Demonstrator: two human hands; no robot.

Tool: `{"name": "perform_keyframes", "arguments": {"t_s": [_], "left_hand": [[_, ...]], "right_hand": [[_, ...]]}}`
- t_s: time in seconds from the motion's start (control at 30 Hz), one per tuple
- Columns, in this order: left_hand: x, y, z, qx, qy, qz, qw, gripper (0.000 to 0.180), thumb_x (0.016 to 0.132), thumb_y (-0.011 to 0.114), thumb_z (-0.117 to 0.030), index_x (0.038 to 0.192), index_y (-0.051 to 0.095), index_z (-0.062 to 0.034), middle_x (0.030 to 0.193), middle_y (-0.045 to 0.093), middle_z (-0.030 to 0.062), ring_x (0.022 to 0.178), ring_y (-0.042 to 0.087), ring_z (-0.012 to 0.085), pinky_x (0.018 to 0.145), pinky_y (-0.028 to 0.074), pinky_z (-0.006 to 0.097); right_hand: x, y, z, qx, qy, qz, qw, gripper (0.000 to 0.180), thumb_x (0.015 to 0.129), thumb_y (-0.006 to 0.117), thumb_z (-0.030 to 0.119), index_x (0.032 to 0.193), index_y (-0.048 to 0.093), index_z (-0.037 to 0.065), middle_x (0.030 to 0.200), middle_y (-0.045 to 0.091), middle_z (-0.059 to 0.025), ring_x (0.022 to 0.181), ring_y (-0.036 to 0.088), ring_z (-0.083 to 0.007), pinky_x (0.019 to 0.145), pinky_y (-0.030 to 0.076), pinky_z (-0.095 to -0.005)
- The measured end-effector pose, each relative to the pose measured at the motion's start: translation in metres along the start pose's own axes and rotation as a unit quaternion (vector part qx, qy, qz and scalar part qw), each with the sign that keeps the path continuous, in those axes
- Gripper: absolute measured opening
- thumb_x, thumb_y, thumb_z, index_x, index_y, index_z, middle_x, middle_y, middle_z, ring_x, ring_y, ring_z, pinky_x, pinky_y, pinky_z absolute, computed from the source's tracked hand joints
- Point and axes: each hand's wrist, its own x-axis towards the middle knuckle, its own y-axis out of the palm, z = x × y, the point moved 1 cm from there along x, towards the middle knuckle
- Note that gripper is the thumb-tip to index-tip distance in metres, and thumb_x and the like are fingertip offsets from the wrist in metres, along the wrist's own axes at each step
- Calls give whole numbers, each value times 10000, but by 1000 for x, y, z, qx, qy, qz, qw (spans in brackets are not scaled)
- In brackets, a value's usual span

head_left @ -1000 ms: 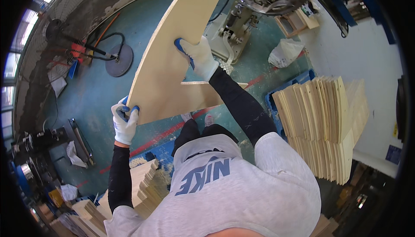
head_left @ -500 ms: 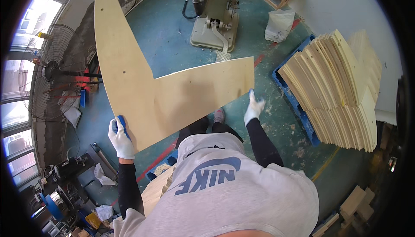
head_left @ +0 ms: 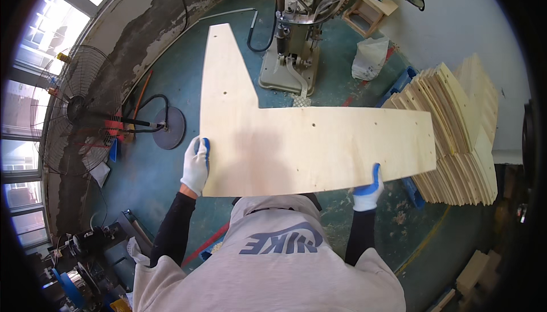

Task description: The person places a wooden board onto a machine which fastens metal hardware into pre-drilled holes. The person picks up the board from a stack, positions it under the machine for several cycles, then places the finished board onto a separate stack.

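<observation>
A large L-shaped plywood panel point(head_left: 273, 147) with several small holes is held up in front of my body. My left hand point(head_left: 195, 167), in a white glove with blue on the palm side, is closed on its left edge near the lower corner. My right hand point(head_left: 369, 189), gloved the same way, grips the lower edge toward the right end, with the blue thumb lying on the top face. The fingers of both hands are mostly hidden under the panel. Its right end overlaps the view of a stack of similar panels point(head_left: 456, 141).
The stack leans on a blue pallet point(head_left: 403, 84) at the right. Ahead stands a floor machine point(head_left: 288, 76) with a foot pedal. A round-based fan point(head_left: 77, 107) is at the left, and a white sack point(head_left: 369, 58) lies near the far wall. Wood blocks point(head_left: 474, 269) sit at lower right.
The panel has swung and shifted to the right, its long arm now pointing right. My right hand has taken hold of the lower edge. My left hand has moved right with the panel.
</observation>
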Motion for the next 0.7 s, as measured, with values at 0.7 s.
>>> {"name": "perform_keyframes", "arguments": {"t_s": [0.7], "left_hand": [[-8, 36, -20, 42, 81, 159, 983, 385, 1070, 491, -229, 1334, 543, 46, 1064, 671, 68, 923, 574, 105, 846, 475, 255]], "right_hand": [[-139, -7, 55, -64, -101, -51, 992, 552, 1067, 479, 372, 1472, 443, -2, 1464, 527, -160, 1298, 547, -310, 1086, 457, -450]]}}
